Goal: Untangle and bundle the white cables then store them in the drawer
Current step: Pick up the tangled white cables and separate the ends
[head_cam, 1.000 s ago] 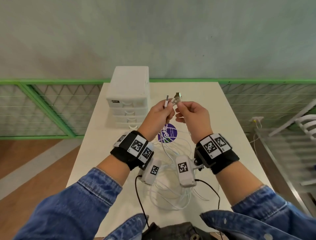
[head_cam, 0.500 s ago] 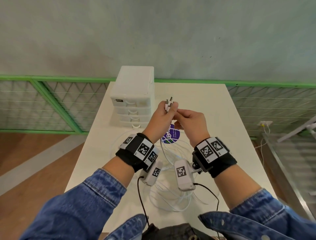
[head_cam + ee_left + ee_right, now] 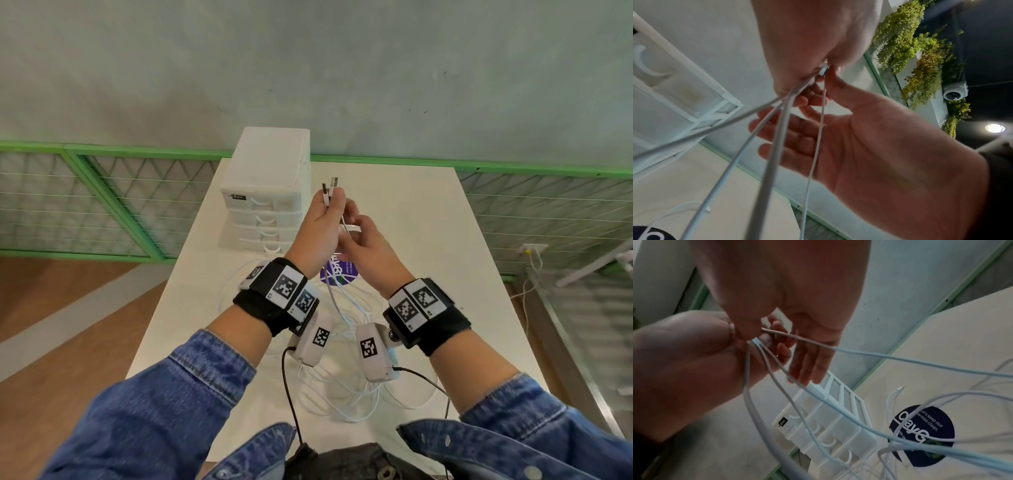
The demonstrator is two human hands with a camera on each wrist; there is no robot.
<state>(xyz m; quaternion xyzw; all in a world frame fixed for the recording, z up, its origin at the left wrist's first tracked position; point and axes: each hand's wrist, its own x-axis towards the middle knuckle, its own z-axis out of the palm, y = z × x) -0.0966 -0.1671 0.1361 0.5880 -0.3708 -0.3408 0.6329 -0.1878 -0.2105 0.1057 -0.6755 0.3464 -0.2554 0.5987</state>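
While the left hand [image 3: 322,226] pinched the plug ends and the right hand [image 3: 368,246] lay spread beneath, the white cables [image 3: 346,394], light, limp and slippery-looking, trailed toward the worktop's [image 3: 428,219] near edge, best gripped near the plugs.

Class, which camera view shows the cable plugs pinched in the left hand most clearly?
The head view: both cable plugs stick up above the left hand, sharp against the table. The left wrist view shows only a metal glint between fingers. The right wrist view shows cables leaving the fist, the plugs hidden.
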